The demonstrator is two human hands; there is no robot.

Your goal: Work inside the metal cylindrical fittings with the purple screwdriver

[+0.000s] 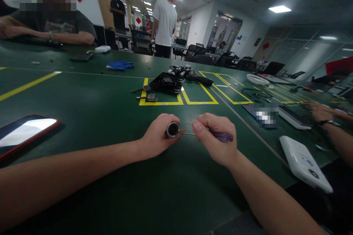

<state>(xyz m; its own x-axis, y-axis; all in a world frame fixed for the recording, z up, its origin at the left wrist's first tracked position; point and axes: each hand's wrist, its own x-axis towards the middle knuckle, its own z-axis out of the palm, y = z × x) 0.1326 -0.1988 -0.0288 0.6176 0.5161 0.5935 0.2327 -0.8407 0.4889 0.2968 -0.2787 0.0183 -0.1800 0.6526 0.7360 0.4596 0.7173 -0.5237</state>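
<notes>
Over the green table, my left hand (157, 137) wraps round a dark hollow tube (173, 130), its round open end facing me. My right hand (216, 137) is closed on a screwdriver (224, 137) with a purplish see-through handle. The thin shaft points left and meets the side of the tube near my left fingertips; whether the tip sits in a screw is hidden. Beyond my hands lies a small metal cylinder with a thin stem (151, 97), close to a black ribbed part (167, 83).
A phone (24, 132) lies at left, a blue glove (120, 65) farther back. Dark parts with cables (180, 69) sit among yellow tape outlines (161, 104). A white device (305, 161) is at the right edge, near another person's hand (320, 112). One person sits across the table.
</notes>
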